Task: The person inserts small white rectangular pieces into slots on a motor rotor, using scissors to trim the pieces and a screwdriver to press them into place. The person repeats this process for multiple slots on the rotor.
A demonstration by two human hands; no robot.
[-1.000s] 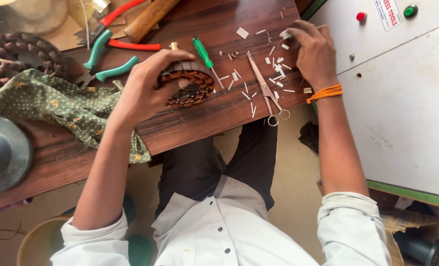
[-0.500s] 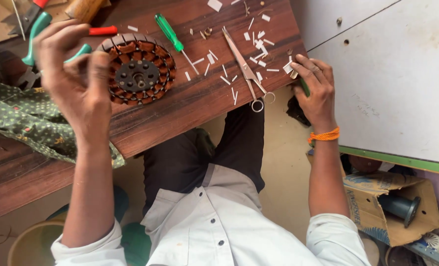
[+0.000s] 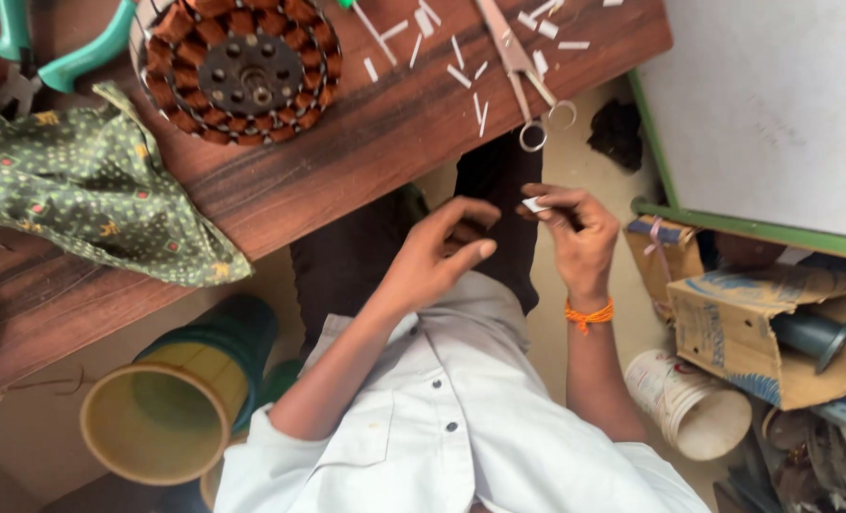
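Both hands are off the table, over my lap. My right hand [image 3: 575, 233] pinches a small white paper slip [image 3: 534, 204] between thumb and fingers; an orange band circles its wrist. My left hand [image 3: 442, 252] hovers just left of it, fingers loosely spread, holding nothing. A round motor stator with copper windings [image 3: 242, 71] lies on the wooden table [image 3: 375, 152] at the top left. Several cut white paper slips [image 3: 461, 57] are scattered beside a pair of scissors [image 3: 522, 71] near the table's edge.
A green patterned cloth [image 3: 81, 195] drapes over the table's left side, with green-handled pliers [image 3: 57, 62] above it. A yellow-and-green tube [image 3: 171, 404] stands on the floor at the left. A cardboard box [image 3: 765, 328], a spool and stacked paper cups [image 3: 693, 408] sit at the right.
Both hands have come off the table down over my lap. The left hand has drawn in close to the right one, and the view has tilted downward.
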